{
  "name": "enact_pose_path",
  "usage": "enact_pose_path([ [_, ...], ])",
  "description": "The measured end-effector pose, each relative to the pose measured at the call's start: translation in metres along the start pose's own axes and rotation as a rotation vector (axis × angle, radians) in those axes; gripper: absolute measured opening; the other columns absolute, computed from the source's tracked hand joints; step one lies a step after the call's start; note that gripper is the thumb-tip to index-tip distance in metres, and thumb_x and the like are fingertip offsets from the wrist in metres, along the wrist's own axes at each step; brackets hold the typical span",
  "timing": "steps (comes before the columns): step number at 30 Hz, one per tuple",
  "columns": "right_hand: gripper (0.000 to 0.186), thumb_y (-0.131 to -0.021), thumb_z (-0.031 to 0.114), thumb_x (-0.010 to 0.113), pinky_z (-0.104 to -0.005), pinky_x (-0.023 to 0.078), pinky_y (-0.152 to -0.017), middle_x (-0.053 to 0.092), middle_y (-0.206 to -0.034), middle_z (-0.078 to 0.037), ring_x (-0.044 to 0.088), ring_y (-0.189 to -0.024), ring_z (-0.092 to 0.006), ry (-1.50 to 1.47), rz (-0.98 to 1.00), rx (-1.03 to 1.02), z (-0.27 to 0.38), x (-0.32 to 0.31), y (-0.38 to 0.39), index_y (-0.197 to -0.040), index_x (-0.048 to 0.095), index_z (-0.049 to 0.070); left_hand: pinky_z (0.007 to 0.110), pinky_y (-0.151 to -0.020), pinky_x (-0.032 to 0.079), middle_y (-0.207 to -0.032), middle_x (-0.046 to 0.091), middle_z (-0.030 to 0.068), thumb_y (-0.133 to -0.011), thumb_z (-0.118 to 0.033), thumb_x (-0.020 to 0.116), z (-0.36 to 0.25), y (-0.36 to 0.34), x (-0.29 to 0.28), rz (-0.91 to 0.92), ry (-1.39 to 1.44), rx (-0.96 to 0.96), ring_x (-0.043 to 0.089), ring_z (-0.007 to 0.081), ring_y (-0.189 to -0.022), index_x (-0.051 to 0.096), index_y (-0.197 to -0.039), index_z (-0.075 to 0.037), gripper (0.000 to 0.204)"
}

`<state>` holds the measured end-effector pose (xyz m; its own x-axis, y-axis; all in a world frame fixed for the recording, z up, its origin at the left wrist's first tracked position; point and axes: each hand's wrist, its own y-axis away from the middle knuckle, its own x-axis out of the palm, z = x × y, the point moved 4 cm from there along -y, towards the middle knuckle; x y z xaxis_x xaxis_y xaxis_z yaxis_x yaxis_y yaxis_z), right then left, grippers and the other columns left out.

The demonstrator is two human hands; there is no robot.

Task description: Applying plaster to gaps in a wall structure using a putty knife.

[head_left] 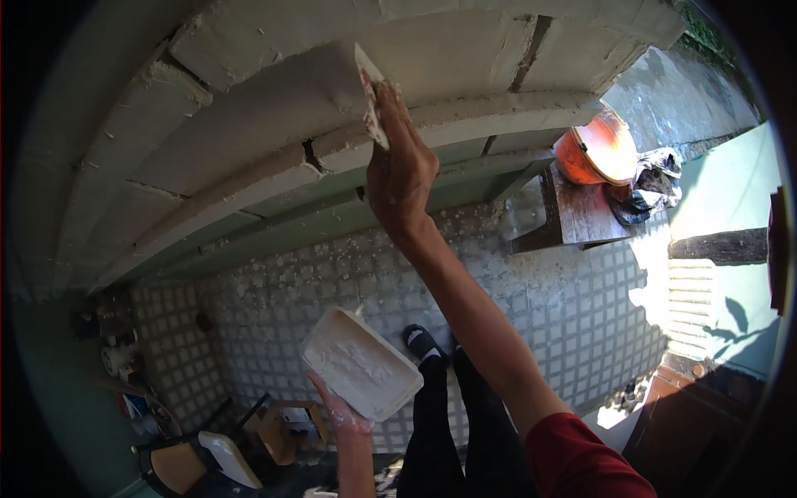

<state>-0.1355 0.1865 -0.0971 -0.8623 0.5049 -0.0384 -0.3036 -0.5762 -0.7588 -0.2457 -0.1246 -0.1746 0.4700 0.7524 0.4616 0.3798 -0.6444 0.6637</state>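
Observation:
My right hand (404, 178) is raised to the wall, its fingers wrapped round a flat, thin-bladed putty scraper (370, 104) smeared with white paste. The blade lies against or very close to a pale panel (274, 108) between raised mouldings; whether it touches I cannot tell. Lower down, my left hand (344, 415) grips a white rectangular tub (405, 388) from beneath and at its side. White putty (357, 361) covers the inside of the tub, which is held tilted.
At the right, a wooden bench (589, 212) bears an orange bucket (585, 158) and a crumpled plastic bag (652, 187). A chair (187, 465) and an open cardboard box (286, 432) stand at lower left. White specks dot the tiled floor (274, 315) along the wall.

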Motion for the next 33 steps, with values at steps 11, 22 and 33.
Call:
enact_pose_path([
  [11,0.046,-0.081,-0.012,0.049,-0.0386,0.050,-0.095,0.061,-0.121,-0.020,0.061,-0.110,-0.0335,0.057,-0.162,-0.117,-0.010,0.012,-0.040,-0.125,0.057,-0.001,0.049,-0.110,0.032,-0.152,0.030,0.0064,-0.090,-0.068,0.039,0.003,-0.001,-0.007,0.030,0.017,0.007,0.033,0.0309,-0.136,0.024,-0.150,-0.018,0.079],
  [22,0.043,-0.085,-0.007,0.049,-0.0343,0.052,-0.067,0.070,-0.094,-0.020,0.070,-0.076,-0.0292,0.065,-0.396,0.118,-0.077,-0.065,-0.047,-0.126,0.058,0.000,0.047,-0.110,0.034,-0.150,0.032,0.0058,-0.092,-0.065,0.039,0.003,0.002,-0.010,0.016,0.040,0.008,0.035,0.0305,-0.135,0.026,-0.149,-0.017,0.076],
  [33,0.052,-0.077,-0.016,0.046,-0.0399,0.048,-0.098,0.059,-0.122,-0.023,0.055,-0.118,-0.0351,-0.214,0.180,0.037,-0.008,0.009,0.012,-0.125,0.058,0.000,0.049,-0.110,0.033,-0.151,0.032,0.0057,-0.091,-0.067,0.037,0.005,0.005,-0.016,-0.012,0.056,-0.008,0.035,0.0309,-0.135,0.026,-0.149,-0.019,0.076],
])
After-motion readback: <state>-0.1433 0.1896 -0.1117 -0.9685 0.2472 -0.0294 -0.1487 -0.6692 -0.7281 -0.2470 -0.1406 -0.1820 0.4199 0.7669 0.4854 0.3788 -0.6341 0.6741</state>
